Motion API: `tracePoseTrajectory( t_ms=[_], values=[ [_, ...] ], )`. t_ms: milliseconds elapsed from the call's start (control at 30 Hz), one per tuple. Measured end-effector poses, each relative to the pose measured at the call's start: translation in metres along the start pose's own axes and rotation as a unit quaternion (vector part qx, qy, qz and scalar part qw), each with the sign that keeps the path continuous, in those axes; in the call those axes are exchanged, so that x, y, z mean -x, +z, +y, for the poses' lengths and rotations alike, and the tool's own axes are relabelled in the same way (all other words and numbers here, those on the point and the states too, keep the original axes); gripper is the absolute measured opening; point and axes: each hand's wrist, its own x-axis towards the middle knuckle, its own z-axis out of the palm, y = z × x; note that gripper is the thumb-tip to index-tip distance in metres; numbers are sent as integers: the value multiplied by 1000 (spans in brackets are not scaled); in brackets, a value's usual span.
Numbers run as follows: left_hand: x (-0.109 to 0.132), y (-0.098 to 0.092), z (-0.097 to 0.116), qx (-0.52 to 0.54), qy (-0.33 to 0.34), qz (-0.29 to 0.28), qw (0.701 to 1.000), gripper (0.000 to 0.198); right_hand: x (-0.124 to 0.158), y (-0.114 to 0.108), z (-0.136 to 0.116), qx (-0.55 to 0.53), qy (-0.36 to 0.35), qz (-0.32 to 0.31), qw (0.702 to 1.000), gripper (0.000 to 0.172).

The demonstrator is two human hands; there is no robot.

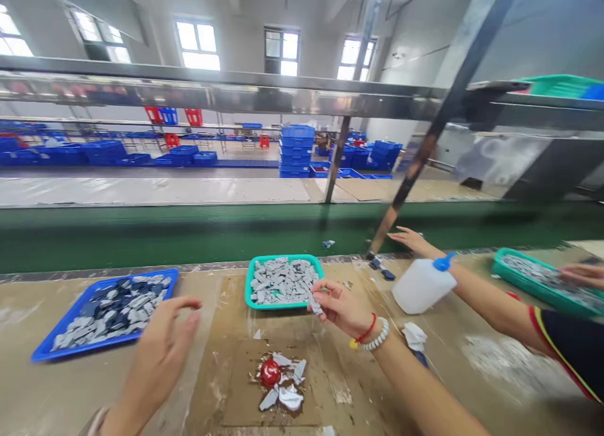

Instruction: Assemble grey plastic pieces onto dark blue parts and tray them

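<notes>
My right hand (pixel 342 307) pinches a small light-grey piece (pixel 314 304) at the right front corner of a green tray (pixel 284 307). That tray is filled with similar grey pieces. With thumb and fingers apart, my left hand (pixel 158 354) hangs beside a blue tray (pixel 50 355) and holds nothing. Dark-blue and grey pieces (pixel 120 307) are heaped in the blue tray. Between my hands, nearer to me, a round red object (pixel 270 373) lies among white and grey scraps (pixel 290 398) on a brown board.
A white bottle with a blue spout (pixel 419 288) stands at right. A co-worker's arm (pixel 491 297) reaches behind it toward the green conveyor belt (pixel 212 234). Another person's hand (pixel 585 275) is at a second green tray (pixel 533 285). A slanted metal post (pixel 415 165) rises beyond the table.
</notes>
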Motion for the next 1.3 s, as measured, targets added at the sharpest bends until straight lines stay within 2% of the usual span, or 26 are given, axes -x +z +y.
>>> tracePoseTrajectory(
  t_ms=[67,167,233,333,367,433,500,567,633,700,767,867,967,1000,1067,1167,1233,1300],
  values=[
    [-36,53,38,-24,135,-149,979,21,44,1,4,-67,21,18,997,59],
    [-62,141,99,-53,306,-308,899,21,105,13,16,-200,70,27,977,68],
    [-57,195,133,-58,383,-380,840,19,137,26,26,-250,81,56,963,57],
    [-25,262,167,-61,445,-453,770,19,168,46,38,-187,31,136,972,39],
    [-12,279,173,-69,454,-465,757,27,175,51,41,-157,20,154,975,37],
    [13,305,180,-92,450,-472,752,44,185,58,47,-127,42,168,977,39],
    [30,321,182,-117,426,-465,767,50,191,62,51,-129,110,159,973,46],
    [38,328,180,-138,392,-455,788,43,194,63,52,-114,151,162,969,51],
    [37,331,178,-150,364,-450,802,37,193,64,50,-75,138,171,973,49],
    [34,333,176,-156,345,-450,809,42,189,64,48,-30,107,164,980,45],
    [32,337,177,-158,330,-456,811,49,184,66,44,11,86,136,987,41],
    [31,341,181,-153,312,-475,809,41,180,67,40,59,79,96,990,35],
    [21,323,177,-130,289,-485,815,33,178,64,37,112,67,103,986,27],
    [14,309,172,-119,275,-481,824,33,177,63,37,131,59,113,983,26],
    [-2,268,155,-95,239,-455,852,31,170,61,37,170,39,133,976,25],
    [-23,184,118,-50,183,-411,892,26,153,67,41,246,-14,144,958,26],
    [-23,126,91,-9,144,-389,910,26,140,75,44,299,-57,131,943,27],
    [-8,77,66,65,69,-356,930,27,130,85,48,346,-92,107,928,30]
  ],
)
